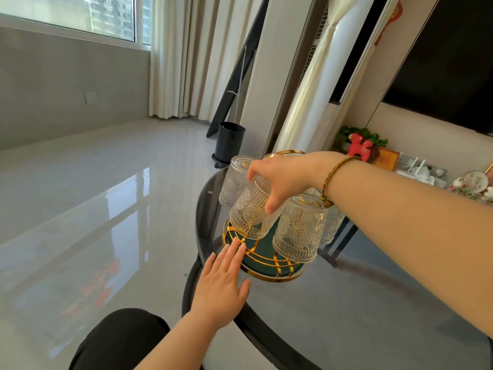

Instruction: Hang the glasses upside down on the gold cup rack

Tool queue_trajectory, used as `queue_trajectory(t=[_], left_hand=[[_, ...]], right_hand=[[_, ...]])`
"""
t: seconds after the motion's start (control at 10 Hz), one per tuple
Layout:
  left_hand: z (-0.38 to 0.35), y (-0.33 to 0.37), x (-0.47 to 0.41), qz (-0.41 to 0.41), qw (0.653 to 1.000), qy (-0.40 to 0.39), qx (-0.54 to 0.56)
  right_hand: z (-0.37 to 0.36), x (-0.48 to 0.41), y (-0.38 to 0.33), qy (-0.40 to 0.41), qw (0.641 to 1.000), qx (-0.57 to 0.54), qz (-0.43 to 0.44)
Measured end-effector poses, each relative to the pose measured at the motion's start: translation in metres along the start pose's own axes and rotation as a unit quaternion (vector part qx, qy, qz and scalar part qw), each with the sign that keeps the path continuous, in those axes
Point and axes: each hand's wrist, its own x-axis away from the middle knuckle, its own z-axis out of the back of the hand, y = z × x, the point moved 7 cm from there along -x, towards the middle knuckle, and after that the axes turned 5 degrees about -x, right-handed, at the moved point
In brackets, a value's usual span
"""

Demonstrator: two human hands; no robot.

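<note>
Fingers (262,170) wrapped around tipped glass (250,214), over rack (266,265) near table (346,303) edge; other hand (221,287) flat. Could bump next glass (298,231).

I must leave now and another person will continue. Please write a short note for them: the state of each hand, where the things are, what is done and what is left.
Right hand: holds one glass upside down and tilted, over the rack.
Left hand: flat and open, fingertips on the edge of the rack's green base, holding nothing.
Rack: stands on the round glass table, near its far edge.
Done: at least three glasses hang upside down: one at the back left, one in front, one on the right, partly hidden by the arm.
Left: seat the held glass on a free arm. No other loose glasses are in view.
</note>
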Motion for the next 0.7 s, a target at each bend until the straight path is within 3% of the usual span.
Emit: queue_trajectory(t=[0.3,0.7], left_hand=[[-0.001,-0.002,-0.001,0.009,1.000,-0.017,-0.019],[-0.002,0.002,-0.002,0.019,0.995,-0.072,-0.065]], right_hand=[[-0.013,-0.004,0.002,0.034,0.999,-0.039,0.014],[-0.021,0.026,0.024,0.151,0.979,-0.135,0.012]])
